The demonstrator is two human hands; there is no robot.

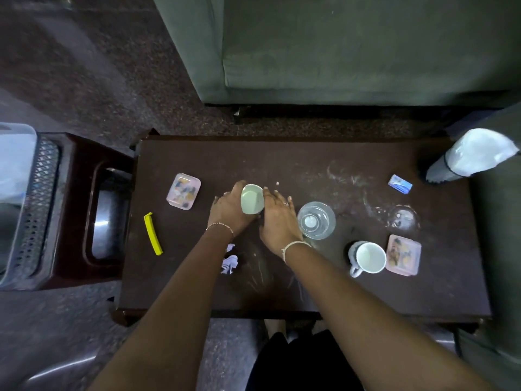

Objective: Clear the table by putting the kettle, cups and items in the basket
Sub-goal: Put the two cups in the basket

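Both hands, left (pixel 229 208) and right (pixel 277 218), clasp the pale green ceramic cup (pixel 251 199); likely light, rigid, breakable, best held by its walls.

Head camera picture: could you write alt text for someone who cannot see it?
Seen from above, a person's left hand and right hand clasp a pale green cup on a dark table. Around them lie a white mug, glass lid, two snack boxes and a yellow clip; a basket waits at left.
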